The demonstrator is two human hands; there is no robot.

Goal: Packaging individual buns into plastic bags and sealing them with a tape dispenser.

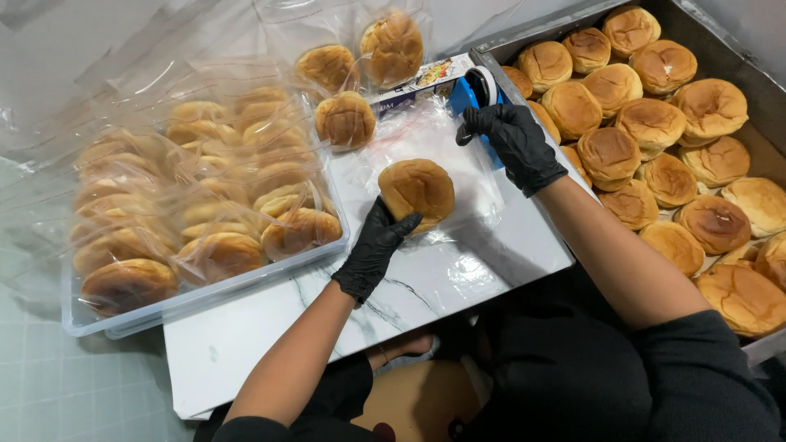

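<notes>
Clear bin of bagged buns sits left on the counter. Left hand, gloved black, grasps a bagged bun mid-counter. Right hand clenches a blue tape dispenser beside a tray of loose buns.

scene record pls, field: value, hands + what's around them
left hand: black glove, fingers on the bun in clear bag
right hand: black glove, at the bag's twisted neck by the blue bag sealer
work surface: white marbled board
left side: clear plastic bin filled with bagged buns
right side: metal tray of loose buns, unbagged
far side: three bagged buns lying beyond the board
hidden: whether the bag is sealed cannot be told
</notes>
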